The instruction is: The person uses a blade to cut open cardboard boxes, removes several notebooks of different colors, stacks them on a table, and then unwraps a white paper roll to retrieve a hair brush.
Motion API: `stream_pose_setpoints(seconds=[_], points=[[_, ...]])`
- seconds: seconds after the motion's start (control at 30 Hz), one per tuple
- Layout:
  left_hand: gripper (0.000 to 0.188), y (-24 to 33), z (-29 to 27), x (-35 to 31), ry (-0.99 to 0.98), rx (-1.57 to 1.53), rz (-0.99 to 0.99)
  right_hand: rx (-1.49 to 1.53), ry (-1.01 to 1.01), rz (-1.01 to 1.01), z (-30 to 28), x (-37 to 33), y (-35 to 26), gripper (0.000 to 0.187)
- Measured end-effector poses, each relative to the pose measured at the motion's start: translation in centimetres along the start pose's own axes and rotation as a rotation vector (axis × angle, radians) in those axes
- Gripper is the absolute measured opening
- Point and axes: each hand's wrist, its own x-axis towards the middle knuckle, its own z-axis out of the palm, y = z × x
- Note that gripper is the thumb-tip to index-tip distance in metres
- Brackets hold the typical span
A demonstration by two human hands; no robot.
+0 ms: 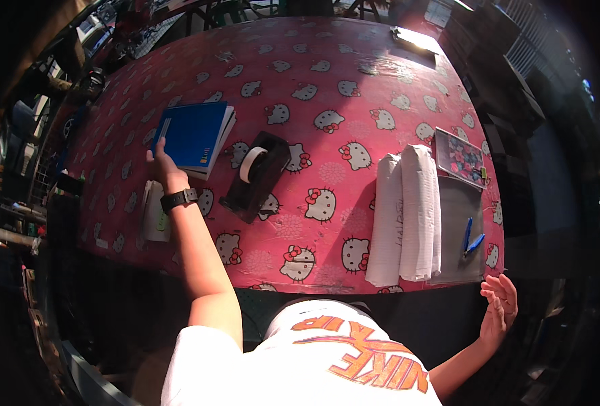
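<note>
My left hand (167,170), with a dark watch on its wrist, is at the near left corner of a blue notebook (195,132). The notebook tops a small stack with pale page edges. One finger lies along the cover's left edge and the others are hidden, so the hand appears closed on the stack. Right of it stands a black tape dispenser (256,176) with a white tape roll (252,164). My right hand (499,308) is off the table's near right corner, fingers stretched out, holding nothing.
A pink cartoon-cat cloth (327,155) covers the table. At right are white paper-wrapped rolls (408,216), a grey folder (459,223) with blue pens (474,241), and a floral-covered notebook (461,157). Near my left forearm sits a pale pad (156,213). A shiny flat item (415,42) lies far right.
</note>
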Motion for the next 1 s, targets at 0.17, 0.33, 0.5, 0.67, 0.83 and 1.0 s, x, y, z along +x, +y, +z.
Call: stream_pose_setpoints(seconds=[0.17, 0.33, 0.5, 0.67, 0.83, 1.0], points=[[0.048, 6.6, 2.8, -18.7, -0.312, -0.089, 0.245, -0.092, 0.092, 0.081, -6.6, -3.8, 0.0, 0.036], [0.037, 5.1, 6.1, -36.0, -0.662, -0.276, 0.357, -0.289, 0.347, 0.104, -18.7, -14.2, 0.6, 0.03], [0.042, 6.1, 7.9, -61.2, -1.058, -0.444, 0.291, -0.391, 0.826, 0.186, -30.8, -28.2, -0.8, 0.026], [0.04, 7.6, 8.9, -79.9, -1.308, -0.532, 0.297, -0.186, 1.086, 0.146, -40.1, -35.9, -0.3, 0.03], [0.04, 5.2, 9.8, -96.4, -1.589, -0.401, 0.233, -0.055, 1.08, 0.292, -49.2, -39.0, 5.7, 0.032], [0.038, 0.6, 13.3, -111.0, -1.767, -0.426, 0.125, -0.024, 1.051, 0.376, -61.9, -39.1, 10.5, 0.032]])
